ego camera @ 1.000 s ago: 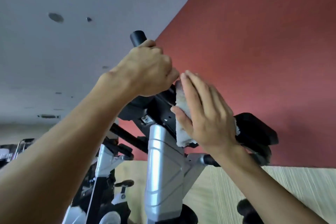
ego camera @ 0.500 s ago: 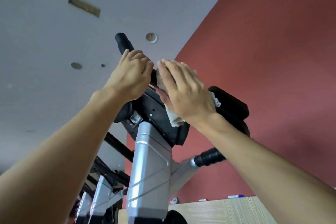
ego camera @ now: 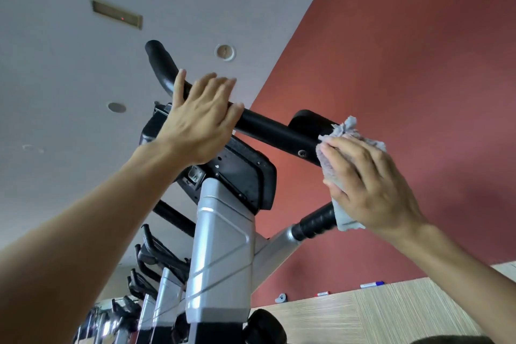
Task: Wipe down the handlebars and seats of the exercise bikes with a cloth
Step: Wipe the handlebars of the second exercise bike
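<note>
Handlebar: black bar [ego camera: 275,131] of the nearest bike, crossing above the silver column [ego camera: 220,254] and the black console [ego camera: 245,176].
Left hand: left hand [ego camera: 199,120] lies on the bar left of centre, fingers nearly straight over it, thumb up beside the curved end.
Right hand: right hand [ego camera: 368,181] presses the grey cloth [ego camera: 339,145] against the bar's right part, fingers spread and lightly bent over it.
Change: left fist has opened; cloth has slid right along the bar, away from the left hand.
Room: red wall [ego camera: 405,50] right, grey ceiling [ego camera: 69,64], wood-grain ledge [ego camera: 377,313] below; more bikes [ego camera: 148,274] far left.
</note>
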`<state>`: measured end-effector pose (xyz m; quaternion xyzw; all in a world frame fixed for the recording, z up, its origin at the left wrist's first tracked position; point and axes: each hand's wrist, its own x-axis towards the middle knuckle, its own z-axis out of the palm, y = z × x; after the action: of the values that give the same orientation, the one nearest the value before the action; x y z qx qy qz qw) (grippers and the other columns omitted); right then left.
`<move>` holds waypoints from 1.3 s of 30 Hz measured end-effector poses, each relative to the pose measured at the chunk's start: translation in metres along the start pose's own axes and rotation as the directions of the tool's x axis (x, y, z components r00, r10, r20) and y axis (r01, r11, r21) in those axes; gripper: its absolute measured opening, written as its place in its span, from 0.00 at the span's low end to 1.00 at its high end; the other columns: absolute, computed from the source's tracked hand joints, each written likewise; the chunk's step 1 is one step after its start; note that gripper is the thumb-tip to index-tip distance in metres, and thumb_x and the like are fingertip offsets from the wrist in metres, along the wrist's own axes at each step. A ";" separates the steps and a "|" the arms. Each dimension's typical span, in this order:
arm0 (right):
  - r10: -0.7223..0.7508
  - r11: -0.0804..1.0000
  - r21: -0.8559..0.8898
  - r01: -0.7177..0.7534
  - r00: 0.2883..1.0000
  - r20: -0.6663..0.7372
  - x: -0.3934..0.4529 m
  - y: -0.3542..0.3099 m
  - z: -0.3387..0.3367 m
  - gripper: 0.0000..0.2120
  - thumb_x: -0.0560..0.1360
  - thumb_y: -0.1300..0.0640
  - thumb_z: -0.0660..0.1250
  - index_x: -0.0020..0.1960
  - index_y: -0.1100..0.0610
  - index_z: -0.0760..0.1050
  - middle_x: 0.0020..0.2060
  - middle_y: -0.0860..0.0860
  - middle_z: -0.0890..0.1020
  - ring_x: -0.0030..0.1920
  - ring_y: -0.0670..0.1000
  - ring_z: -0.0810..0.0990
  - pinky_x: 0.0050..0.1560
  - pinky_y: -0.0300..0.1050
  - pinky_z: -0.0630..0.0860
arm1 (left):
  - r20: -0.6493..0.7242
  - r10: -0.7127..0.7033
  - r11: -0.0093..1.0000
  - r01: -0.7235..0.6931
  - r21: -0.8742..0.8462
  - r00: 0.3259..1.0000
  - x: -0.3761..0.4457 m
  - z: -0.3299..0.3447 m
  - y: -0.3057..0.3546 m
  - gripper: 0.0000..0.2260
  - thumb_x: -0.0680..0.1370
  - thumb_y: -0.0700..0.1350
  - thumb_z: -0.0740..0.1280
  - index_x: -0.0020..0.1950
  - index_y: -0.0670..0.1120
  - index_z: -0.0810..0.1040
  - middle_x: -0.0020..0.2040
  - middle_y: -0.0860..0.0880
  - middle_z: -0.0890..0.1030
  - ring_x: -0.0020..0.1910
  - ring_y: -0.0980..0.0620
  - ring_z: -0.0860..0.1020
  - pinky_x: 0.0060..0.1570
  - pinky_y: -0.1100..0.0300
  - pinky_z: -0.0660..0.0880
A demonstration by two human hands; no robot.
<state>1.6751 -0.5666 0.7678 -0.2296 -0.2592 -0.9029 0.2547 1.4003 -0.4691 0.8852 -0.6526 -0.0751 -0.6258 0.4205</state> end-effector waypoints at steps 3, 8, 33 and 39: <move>0.068 0.994 0.078 -0.076 0.992 0.105 0.012 0.001 -0.005 0.21 0.80 0.53 0.67 0.69 0.62 0.75 0.67 0.59 0.78 0.67 0.61 0.74 0.67 0.59 0.73 | -0.031 -0.014 1.000 0.014 0.009 0.999 0.003 0.007 0.005 0.27 0.83 0.56 0.46 0.78 0.47 0.67 0.73 0.48 0.70 0.76 0.49 0.61 0.79 0.40 0.39; 0.079 0.988 0.127 -0.093 0.991 0.111 0.073 -0.021 0.024 0.24 0.84 0.45 0.61 0.73 0.61 0.74 0.76 0.61 0.69 0.77 0.64 0.65 0.74 0.62 0.66 | -0.059 -0.020 1.000 0.020 0.001 0.998 0.004 0.010 0.004 0.26 0.83 0.56 0.46 0.76 0.49 0.71 0.69 0.48 0.72 0.73 0.48 0.63 0.78 0.40 0.41; -0.044 0.998 -0.046 0.041 0.998 -0.053 0.187 -0.108 0.082 0.28 0.87 0.47 0.54 0.77 0.67 0.64 0.74 0.64 0.70 0.74 0.62 0.72 0.73 0.55 0.71 | 0.038 -0.293 0.513 0.190 -0.837 0.955 -0.005 -0.022 -0.079 0.22 0.87 0.59 0.54 0.74 0.50 0.76 0.71 0.59 0.76 0.72 0.67 0.69 0.78 0.59 0.59; 0.006 0.996 -0.092 -0.008 1.000 -0.029 0.136 -0.077 0.059 0.29 0.86 0.46 0.58 0.76 0.69 0.66 0.71 0.65 0.74 0.71 0.62 0.75 0.70 0.53 0.73 | 0.011 -0.179 0.709 0.137 -0.692 0.984 -0.008 -0.019 -0.084 0.24 0.87 0.53 0.47 0.83 0.50 0.56 0.82 0.54 0.60 0.81 0.59 0.55 0.82 0.48 0.45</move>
<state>1.5429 -0.5217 0.8596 -0.2291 -0.2129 -0.9161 0.2507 1.3317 -0.4245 0.9140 -0.7350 0.1197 -0.6607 0.0943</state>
